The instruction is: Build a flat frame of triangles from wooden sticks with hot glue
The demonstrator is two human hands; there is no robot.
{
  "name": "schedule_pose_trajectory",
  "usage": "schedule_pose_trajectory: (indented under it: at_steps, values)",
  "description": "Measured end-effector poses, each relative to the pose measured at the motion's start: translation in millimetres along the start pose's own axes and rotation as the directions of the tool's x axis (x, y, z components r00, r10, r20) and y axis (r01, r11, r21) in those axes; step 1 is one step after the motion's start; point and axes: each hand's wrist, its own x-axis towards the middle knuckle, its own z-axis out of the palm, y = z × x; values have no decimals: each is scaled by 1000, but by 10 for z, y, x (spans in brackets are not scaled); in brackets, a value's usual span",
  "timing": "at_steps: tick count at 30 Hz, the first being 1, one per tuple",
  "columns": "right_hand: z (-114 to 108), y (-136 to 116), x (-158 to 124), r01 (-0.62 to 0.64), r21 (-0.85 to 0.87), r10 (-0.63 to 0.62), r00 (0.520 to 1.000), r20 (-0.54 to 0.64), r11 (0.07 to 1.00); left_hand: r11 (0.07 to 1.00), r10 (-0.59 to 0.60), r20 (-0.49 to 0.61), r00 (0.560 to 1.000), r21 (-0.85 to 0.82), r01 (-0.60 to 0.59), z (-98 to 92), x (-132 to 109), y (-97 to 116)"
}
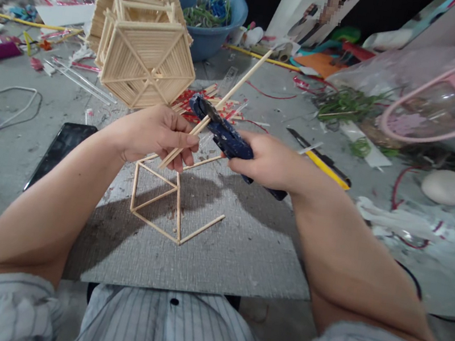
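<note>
My left hand point(161, 136) is closed, pinching thin wooden sticks point(246, 75) between thumb and fingers. The sticks slant up to the right, and at least two lie side by side near my fingertips. Wrapped in my right hand point(261, 158) are dark blue pliers point(228, 136), their head lying across the sticks; whether the jaws touch them I cannot tell. Below my hands, a flat frame of glued sticks point(152, 233) rests on the grey board point(239, 259), partly hidden by my left hand. Behind my left hand stands a model of wooden sticks point(149, 66) with a six-sided face.
A black phone point(60, 150) lies by my left forearm. To the right are a yellow utility knife point(327, 169), a white egg-shaped object point(447, 187) and a pink-handled clear bottle point(449, 102). A blue basin point(213, 41) stands behind, near red-wrapped sticks point(186, 103).
</note>
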Motion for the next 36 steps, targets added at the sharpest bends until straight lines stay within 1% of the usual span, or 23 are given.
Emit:
schedule_pose_trajectory:
  at_steps: [4,10,15,21,26,32,36]
  values:
    - [24,15,19,8,-53,-10,1000,-24,999,1000,-12,-3,1000,-8,11,3,-7,3]
    - [57,39,39,61,-121,-69,996,-60,991,999,-27,-19,999,-22,27,-2,-17,19]
    - [77,14,35,7,-174,-18,998,-64,985,999,-50,-27,998,-6,50,-14,3,11]
    - [153,-31,77,-18,-269,-12,994,-108,963,994,-103,-75,992,12,105,-20,-2,25]
    - [182,-88,152,-50,-308,23,995,-92,950,992,-126,-100,987,-22,125,-67,33,-19]
    - [158,-90,208,-84,-371,75,996,-38,925,988,-144,-63,988,-66,140,-83,107,-109]
    - [171,-51,226,-110,-367,116,993,-5,924,983,-159,-40,987,-96,154,-71,176,-188]
